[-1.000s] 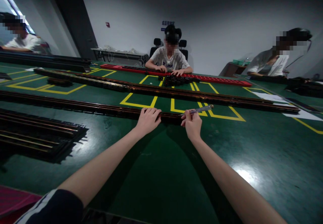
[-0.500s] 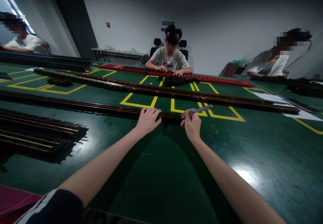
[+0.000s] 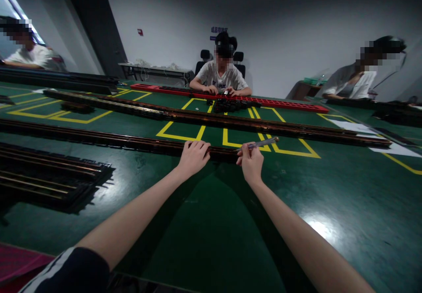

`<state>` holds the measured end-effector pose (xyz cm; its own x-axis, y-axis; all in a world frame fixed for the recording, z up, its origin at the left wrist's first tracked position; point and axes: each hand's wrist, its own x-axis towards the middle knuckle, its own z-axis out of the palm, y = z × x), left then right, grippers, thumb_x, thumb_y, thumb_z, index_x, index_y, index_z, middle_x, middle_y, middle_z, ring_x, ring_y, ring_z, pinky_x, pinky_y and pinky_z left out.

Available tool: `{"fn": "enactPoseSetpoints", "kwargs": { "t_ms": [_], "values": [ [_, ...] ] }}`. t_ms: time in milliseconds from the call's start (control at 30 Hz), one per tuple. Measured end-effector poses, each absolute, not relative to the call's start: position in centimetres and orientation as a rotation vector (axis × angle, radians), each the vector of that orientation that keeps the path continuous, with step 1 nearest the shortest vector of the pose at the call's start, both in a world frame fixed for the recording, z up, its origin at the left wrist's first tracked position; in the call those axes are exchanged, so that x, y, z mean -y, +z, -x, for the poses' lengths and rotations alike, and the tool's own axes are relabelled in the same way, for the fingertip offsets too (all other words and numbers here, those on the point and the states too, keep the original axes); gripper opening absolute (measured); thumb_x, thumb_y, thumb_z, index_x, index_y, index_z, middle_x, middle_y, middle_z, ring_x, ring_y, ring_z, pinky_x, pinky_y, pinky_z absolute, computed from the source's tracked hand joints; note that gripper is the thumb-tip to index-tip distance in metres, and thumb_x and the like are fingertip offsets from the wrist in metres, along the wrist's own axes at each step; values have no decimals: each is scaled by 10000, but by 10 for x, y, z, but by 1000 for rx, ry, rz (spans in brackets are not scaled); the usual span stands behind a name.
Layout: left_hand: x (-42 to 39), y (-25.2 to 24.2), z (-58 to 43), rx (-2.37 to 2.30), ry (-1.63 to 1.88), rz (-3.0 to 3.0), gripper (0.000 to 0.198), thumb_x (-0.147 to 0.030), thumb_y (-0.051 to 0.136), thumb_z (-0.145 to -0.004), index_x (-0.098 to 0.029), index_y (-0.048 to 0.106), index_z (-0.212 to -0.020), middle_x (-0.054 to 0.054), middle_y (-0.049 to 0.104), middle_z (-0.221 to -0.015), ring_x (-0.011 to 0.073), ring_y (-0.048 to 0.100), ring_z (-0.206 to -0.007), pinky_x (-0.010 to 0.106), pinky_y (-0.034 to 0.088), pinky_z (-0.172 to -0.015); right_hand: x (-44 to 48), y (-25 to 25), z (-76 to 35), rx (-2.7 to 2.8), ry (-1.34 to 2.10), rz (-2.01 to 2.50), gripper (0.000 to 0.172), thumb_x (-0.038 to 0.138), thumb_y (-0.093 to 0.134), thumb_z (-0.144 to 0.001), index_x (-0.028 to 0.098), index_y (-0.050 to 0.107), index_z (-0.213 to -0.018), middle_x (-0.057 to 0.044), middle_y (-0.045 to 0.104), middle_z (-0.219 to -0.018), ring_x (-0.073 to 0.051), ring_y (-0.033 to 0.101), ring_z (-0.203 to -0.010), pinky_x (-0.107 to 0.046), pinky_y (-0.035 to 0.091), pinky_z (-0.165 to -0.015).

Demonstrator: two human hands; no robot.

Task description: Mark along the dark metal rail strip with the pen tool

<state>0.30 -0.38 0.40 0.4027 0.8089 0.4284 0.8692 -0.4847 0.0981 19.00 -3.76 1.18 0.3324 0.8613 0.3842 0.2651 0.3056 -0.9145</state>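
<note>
The strip (image 3: 148, 144), under the half-bent fingers of the left hand (image 3: 194, 159), grip unclear, and ending beside the right hand (image 3: 252, 163), pinched shut on a pen (image 3: 263, 143), looks stiff and slick, best held by its edges.

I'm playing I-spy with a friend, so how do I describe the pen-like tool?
At the green table, find the camera wearer's right hand, at the end of a long dark strip. The pen-like tool slants out of that hand. It's short and pale, unlike the long dark strips nearby.
</note>
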Motion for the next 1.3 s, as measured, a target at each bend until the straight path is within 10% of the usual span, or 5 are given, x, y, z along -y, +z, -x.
{"fn": "enactPoseSetpoints", "kwargs": {
  "t_ms": [1300],
  "values": [
    [7,6,-3,1549,-628,2468,473,-84,337,-829,-197,546,-1238,72,575,-1253,227,499,-1183,462,316,-1037,38,14,-188,1285,597,1246,584,697,461,-749,121,502,-832,-32,588,-693,-63,506,-421,-176,412,-379]
  ]
}}
